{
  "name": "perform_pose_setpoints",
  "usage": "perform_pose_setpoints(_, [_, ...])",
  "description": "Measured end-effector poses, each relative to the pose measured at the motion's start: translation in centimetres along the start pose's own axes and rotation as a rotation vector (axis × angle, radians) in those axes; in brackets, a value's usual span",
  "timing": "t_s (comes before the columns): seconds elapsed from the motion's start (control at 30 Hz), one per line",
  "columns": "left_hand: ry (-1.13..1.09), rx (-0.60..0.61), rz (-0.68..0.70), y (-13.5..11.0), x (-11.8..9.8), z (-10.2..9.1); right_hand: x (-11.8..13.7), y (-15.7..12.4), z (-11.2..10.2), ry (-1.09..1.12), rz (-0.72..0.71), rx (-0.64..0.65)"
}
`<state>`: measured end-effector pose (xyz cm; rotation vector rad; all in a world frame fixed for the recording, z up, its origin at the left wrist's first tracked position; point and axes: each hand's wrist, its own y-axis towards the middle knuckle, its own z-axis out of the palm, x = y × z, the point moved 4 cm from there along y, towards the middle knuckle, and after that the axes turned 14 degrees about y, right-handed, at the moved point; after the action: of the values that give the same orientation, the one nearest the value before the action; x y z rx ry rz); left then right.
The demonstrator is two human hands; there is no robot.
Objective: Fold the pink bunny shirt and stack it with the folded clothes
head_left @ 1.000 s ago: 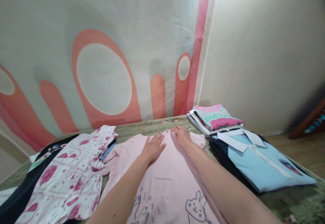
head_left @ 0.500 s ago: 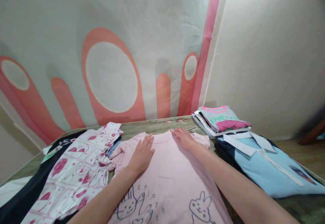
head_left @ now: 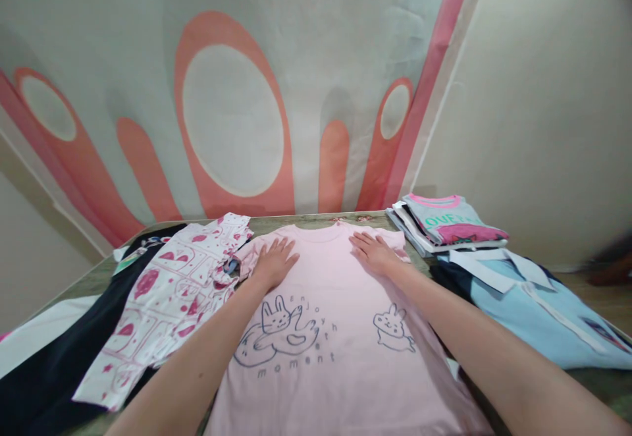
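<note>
A pink T-shirt (head_left: 340,291) with line-drawn rabbits and lettering lies spread face up in front of me, its neckline toward the wall. My left hand (head_left: 274,263) rests flat on its left shoulder, fingers stretched out. Over on the opposite shoulder, near the sleeve, my right hand (head_left: 375,253) is also flat with its fingers extended. Both palms press on the fabric and neither grips it. The shirt's lower hem runs out of view at the bottom.
To the left lie a white garment with pink prints (head_left: 172,284), dark clothing (head_left: 64,370) and a white cloth (head_left: 44,330). A folded stack (head_left: 447,222) and a light-blue collared shirt (head_left: 533,317) sit at the right. A patterned wall (head_left: 316,60) stands behind the table.
My right hand has slid outward from the neckline to the right shoulder. The left hand has moved slightly outward. The shirt lies flatter, and more of its print shows as the view shifted.
</note>
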<state>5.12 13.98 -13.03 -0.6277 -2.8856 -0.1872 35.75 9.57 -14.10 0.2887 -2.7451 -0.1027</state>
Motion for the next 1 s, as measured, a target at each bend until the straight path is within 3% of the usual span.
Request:
perform_pose_setpoints(0.13, [0.021,-0.029,-0.010,1.7,0.3,-1.7,0.5,2.7,-1.3,-0.020,0.029,0.010])
perform_pose_setpoints(0.23, [0.036,-0.075,-0.029,1.0,-2.1,-3.0,3.2,2.4,-1.2,-0.041,0.068,-0.033])
perform_pose_setpoints(0.3, [0.027,-0.095,-0.030,-0.5,-4.8,-3.2,5.9,1.0,-0.2,-0.039,0.056,-0.055])
perform_pose_setpoints(0.4, [0.000,-0.083,0.029,-3.9,-8.7,-2.9,10.3,-2.7,1.8,0.064,-0.080,-0.042])
perform_pose_setpoints(0.5, [-0.010,-0.086,0.166,-8.5,-10.4,-2.9,12.6,-7.9,2.5,0.154,-0.145,-0.018])
perform_pose_setpoints(0.63, [-0.021,0.007,0.335,-15.5,-9.5,-4.1,13.1,-15.7,1.2,0.236,-0.217,0.079])
perform_pose_setpoints(0.77, [-0.055,0.047,0.538,-21.7,-8.1,-5.3,12.0,-21.7,0.0,0.269,-0.281,0.200])
perform_pose_setpoints(0.83, [-0.057,0.029,0.554,-23.7,-6.9,-5.5,10.6,-23.7,-0.4,0.255,-0.240,0.213])
perform_pose_setpoints(1.0, [-0.067,-0.008,0.482,-26.5,-4.1,-5.9,7.6,-26.7,-1.0,0.213,-0.153,0.105])
